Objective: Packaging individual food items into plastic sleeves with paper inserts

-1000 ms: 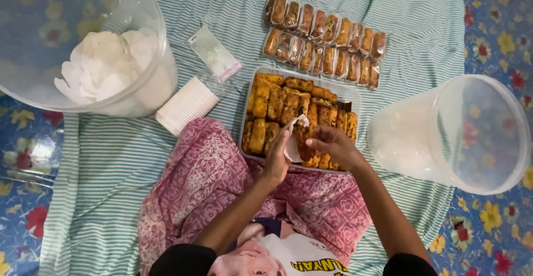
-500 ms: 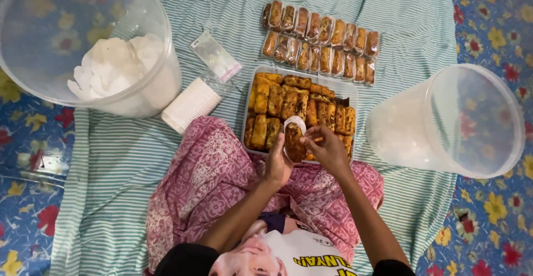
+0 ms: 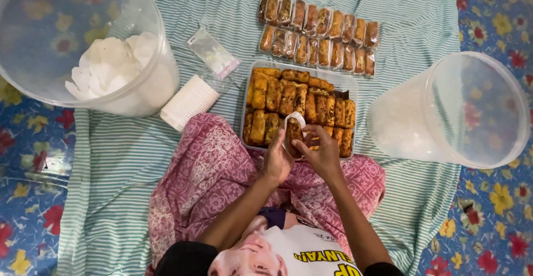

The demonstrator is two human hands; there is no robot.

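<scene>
My left hand (image 3: 276,159) and my right hand (image 3: 320,151) meet over the near edge of a clear rectangular tray (image 3: 351,85) packed with several golden-brown fried rolls (image 3: 280,95). Together they hold one roll (image 3: 293,132) wrapped in a white paper liner, the left hand cupping it from below, the right pinching it from the side. Beyond the tray lie two rows of rolls sealed in small clear bags (image 3: 319,37).
A big clear tub (image 3: 66,32) holding white paper liners stands at the upper left. A stack of white liners (image 3: 189,103) and a packet of clear bags (image 3: 214,53) lie beside it. Another clear tub (image 3: 455,109) lies on its side at the right. A green striped cloth (image 3: 111,159) covers the floral floor.
The white liner, loose around the roll a second ago, has closed around it. Both hands have shifted slightly toward me with the roll. The view drifted a little.
</scene>
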